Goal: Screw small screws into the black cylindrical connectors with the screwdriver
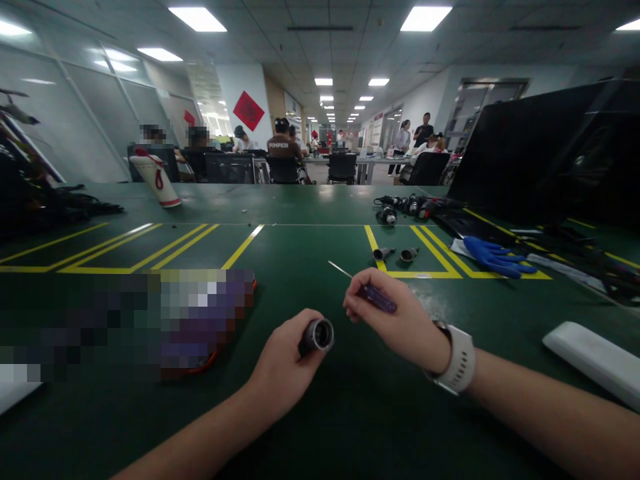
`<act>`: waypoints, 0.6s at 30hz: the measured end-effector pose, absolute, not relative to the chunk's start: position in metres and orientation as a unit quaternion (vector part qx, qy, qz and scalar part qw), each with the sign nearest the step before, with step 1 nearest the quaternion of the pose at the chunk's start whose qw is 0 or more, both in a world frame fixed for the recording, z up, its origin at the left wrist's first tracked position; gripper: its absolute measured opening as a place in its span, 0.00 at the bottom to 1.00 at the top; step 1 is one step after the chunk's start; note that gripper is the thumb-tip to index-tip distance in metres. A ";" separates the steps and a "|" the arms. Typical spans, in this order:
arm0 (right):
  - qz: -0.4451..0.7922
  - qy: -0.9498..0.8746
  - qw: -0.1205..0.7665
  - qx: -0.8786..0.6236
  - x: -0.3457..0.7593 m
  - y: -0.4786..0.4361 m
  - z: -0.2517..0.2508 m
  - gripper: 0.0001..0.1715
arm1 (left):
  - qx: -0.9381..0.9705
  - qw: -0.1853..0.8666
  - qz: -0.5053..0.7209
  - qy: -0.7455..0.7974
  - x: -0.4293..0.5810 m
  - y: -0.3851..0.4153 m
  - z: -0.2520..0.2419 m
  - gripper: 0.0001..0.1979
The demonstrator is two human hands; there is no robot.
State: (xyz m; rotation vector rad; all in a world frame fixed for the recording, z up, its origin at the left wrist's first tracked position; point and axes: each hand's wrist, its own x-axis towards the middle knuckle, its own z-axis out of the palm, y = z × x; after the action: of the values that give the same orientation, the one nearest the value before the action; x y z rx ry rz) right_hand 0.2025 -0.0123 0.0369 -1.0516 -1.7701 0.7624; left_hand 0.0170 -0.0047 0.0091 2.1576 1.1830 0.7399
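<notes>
My left hand (pixel 283 363) is wrapped round a small metal cylinder (pixel 318 335) whose open end faces up and to the right. My right hand (pixel 395 320), with a white watch on its wrist, pinches a purple-handled screwdriver (pixel 373 295). Its thin shaft points up and to the left, above the green table (pixel 310 413). The two hands are close together, and the screwdriver tip is clear of the cylinder.
Two small metal parts (pixel 395 253) lie inside yellow floor-style markings. More dark parts (pixel 400 207) sit farther back. A blue glove (pixel 493 257) lies to the right, a white flat object (pixel 593 360) at the right edge, a blurred-out patch to the left. People sit at distant desks.
</notes>
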 end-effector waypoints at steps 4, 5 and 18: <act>0.198 -0.778 0.338 -0.492 0.220 0.003 0.035 0.04 | 0.768 0.273 0.326 0.479 0.016 0.000 0.011 0.05; 0.184 -0.790 0.310 -0.496 0.223 0.005 0.033 0.05 | 0.763 0.260 0.336 0.488 0.016 0.001 0.010 0.07; 0.151 -0.838 0.210 -0.481 0.213 -0.070 0.007 0.12 | 0.764 0.226 0.359 0.486 0.017 0.010 0.002 0.08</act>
State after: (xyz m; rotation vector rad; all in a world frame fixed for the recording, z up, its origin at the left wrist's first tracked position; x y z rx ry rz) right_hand 0.2134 -0.0704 0.0066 -1.3369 -2.3290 0.4203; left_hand 0.0167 0.0096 0.0017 2.1056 1.3406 0.9910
